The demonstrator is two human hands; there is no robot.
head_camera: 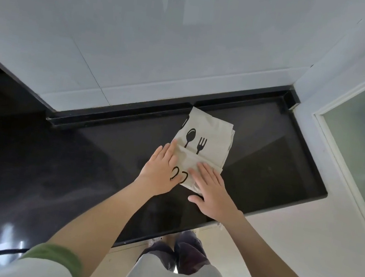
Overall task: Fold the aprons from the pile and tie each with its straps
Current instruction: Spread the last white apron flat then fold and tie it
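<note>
We press our left hand (160,170) and right hand (212,191), fingers flat and holding nothing, on the folded beige cloth apron with spoon-and-fork print (211,130) on the glossy black stone countertop (267,165), where lifting either palm carelessly could let the layered folds spring open.

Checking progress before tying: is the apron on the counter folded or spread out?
Folded: the apron lies as a layered rectangle on the counter, with the left hand and right hand flat on its near fold. No tied strap shows.
</note>
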